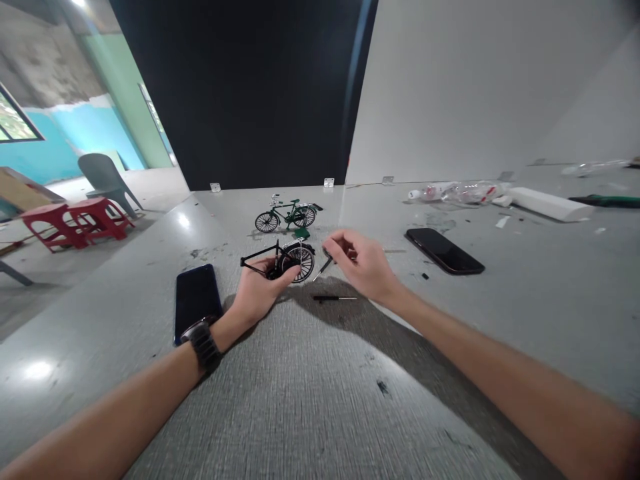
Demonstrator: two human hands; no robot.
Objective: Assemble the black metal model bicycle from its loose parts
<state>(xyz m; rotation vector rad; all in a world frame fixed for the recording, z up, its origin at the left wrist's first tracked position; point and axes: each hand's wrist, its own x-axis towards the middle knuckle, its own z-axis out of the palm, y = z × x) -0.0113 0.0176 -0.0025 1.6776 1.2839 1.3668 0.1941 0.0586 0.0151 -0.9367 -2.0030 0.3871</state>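
Observation:
A black model bicycle frame (265, 252) with one spoked rear wheel is held in my left hand (259, 287), the thumb lying against the wheel. No front wheel shows on it. My right hand (361, 261) pinches a small screwdriver (326, 264), its thin tip slanting down and left beside the wheel. A second small screwdriver (327, 298) lies on the table just below the hands. Behind the frame stands a complete green model bicycle (287, 215). A small green piece (301, 233) appears between the two, right above the wheel.
A phone (196, 300) lies by my left wrist and another phone (444, 251) to the right. Plastic bottles (463, 192), a white box (547, 203) and small scraps are at the back right. A black panel (250, 93) rises behind the table (310, 400). Red stools (77, 223) stand at left.

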